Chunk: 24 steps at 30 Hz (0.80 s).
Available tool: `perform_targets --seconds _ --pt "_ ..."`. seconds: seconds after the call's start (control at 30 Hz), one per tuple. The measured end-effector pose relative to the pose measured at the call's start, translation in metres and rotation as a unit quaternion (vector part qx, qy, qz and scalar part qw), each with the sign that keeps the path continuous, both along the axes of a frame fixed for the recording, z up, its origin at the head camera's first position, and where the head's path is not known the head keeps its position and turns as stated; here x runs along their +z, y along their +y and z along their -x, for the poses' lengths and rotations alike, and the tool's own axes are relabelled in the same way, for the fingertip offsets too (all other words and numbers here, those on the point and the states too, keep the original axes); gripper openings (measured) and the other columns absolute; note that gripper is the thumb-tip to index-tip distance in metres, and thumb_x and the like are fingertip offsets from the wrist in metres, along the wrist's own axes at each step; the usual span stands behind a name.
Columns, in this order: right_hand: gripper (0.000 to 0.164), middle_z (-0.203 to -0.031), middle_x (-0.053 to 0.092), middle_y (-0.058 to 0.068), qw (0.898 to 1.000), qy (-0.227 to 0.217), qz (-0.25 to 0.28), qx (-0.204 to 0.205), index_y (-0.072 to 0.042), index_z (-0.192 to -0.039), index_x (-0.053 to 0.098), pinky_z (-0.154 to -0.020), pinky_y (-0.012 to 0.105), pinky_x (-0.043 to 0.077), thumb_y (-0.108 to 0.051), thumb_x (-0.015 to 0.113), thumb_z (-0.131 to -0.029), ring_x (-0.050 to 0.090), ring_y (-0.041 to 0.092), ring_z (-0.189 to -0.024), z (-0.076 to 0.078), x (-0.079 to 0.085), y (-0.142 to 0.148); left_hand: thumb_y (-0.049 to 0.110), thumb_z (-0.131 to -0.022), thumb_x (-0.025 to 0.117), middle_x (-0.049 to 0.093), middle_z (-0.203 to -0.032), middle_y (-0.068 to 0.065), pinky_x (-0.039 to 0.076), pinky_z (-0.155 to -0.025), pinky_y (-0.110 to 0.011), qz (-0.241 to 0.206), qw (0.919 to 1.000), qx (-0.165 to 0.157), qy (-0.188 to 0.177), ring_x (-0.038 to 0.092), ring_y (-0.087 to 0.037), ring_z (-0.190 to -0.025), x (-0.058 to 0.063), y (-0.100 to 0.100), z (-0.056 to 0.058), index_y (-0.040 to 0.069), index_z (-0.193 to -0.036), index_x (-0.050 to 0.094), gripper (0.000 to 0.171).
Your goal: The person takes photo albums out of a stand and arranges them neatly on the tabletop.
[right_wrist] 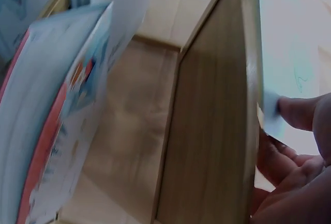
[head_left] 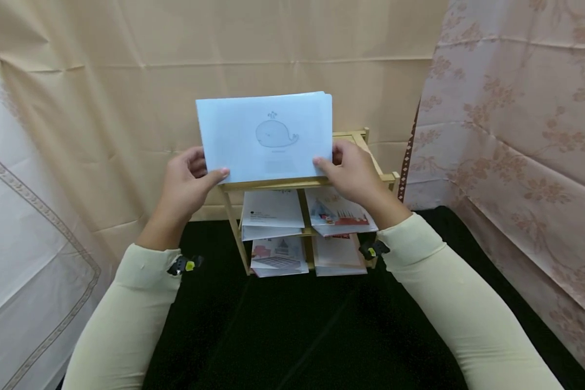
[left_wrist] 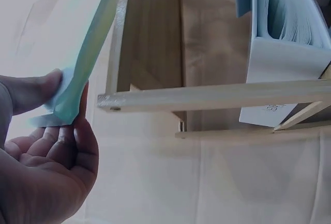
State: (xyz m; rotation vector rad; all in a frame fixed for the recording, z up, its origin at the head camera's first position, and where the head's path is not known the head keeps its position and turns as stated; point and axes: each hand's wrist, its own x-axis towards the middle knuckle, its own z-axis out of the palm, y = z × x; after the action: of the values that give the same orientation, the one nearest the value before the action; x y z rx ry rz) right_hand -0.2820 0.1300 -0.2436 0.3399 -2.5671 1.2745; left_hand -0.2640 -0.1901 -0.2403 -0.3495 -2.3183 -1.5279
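Upright above the front edge of the wooden rack's top stands a pale blue booklet (head_left: 239, 135) with a line drawing of a whale on its cover. My left hand (head_left: 185, 179) grips its lower left corner, thumb in front and fingers behind. At the lower right corner my right hand (head_left: 353, 170) pinches it the same way. The left wrist view shows the layered edge of the booklet (left_wrist: 85, 53) between the thumb and fingers. In the right wrist view the right thumb (right_wrist: 297, 113) presses the cover beside the rack's top board (right_wrist: 207, 115).
Below the booklet, the wooden rack (head_left: 234, 216) holds books in several compartments, including a white one (head_left: 273, 208) and one with a red and blue picture (head_left: 338, 211). A dark green cloth (head_left: 283, 330) lies in front. Beige curtain (head_left: 141, 97) hangs behind.
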Motion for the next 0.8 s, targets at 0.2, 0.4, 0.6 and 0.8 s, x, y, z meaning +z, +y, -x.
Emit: perform_targets --seconds 0.2,0.4,0.6,0.8 --pt "0.029 -0.119 0.075 0.013 0.995 0.041 0.093 0.023 -0.005 -0.115 0.060 -0.076 0.035 0.056 -0.027 0.071 -0.100 0.071 0.018 -0.103 -0.014 0.000 -0.014 0.019 -0.093 0.079 0.070 -0.131 -0.018 0.058 -0.085 -0.018 -0.050 0.9983 0.006 0.028 0.074 -0.012 -0.104 -0.006 -0.011 -0.013 0.001 -0.137 0.062 0.050" --pt "0.027 -0.108 0.079 0.012 0.983 0.088 0.151 0.050 -0.006 -0.110 0.061 -0.072 0.027 0.052 -0.024 0.075 -0.097 0.072 0.015 -0.093 -0.028 -0.004 -0.030 0.005 -0.090 0.080 0.077 -0.119 -0.007 0.060 -0.082 -0.019 -0.166 0.9832 -0.024 0.073 0.076 -0.010 -0.099 -0.017 -0.023 -0.026 -0.002 -0.133 0.065 0.046" --pt "0.029 -0.096 0.078 0.015 0.962 0.118 0.227 0.100 -0.004 -0.118 0.065 -0.066 0.031 0.059 -0.019 0.077 -0.095 0.074 0.018 -0.074 -0.036 -0.010 -0.049 -0.004 -0.088 0.078 0.078 -0.116 -0.009 0.060 -0.081 -0.021 -0.250 0.9609 -0.024 0.117 0.076 -0.015 -0.099 -0.026 -0.033 -0.037 -0.005 -0.130 0.067 0.043" --pt "0.031 -0.093 0.078 0.013 0.943 0.128 0.274 0.140 -0.006 -0.122 0.069 -0.065 0.037 0.062 -0.018 0.076 -0.095 0.076 0.034 -0.068 -0.043 -0.018 -0.063 -0.006 -0.088 0.076 0.074 -0.124 -0.015 0.060 -0.084 -0.023 -0.286 0.9467 -0.012 0.148 0.075 -0.019 -0.107 -0.039 -0.038 -0.052 -0.005 -0.132 0.066 0.045"
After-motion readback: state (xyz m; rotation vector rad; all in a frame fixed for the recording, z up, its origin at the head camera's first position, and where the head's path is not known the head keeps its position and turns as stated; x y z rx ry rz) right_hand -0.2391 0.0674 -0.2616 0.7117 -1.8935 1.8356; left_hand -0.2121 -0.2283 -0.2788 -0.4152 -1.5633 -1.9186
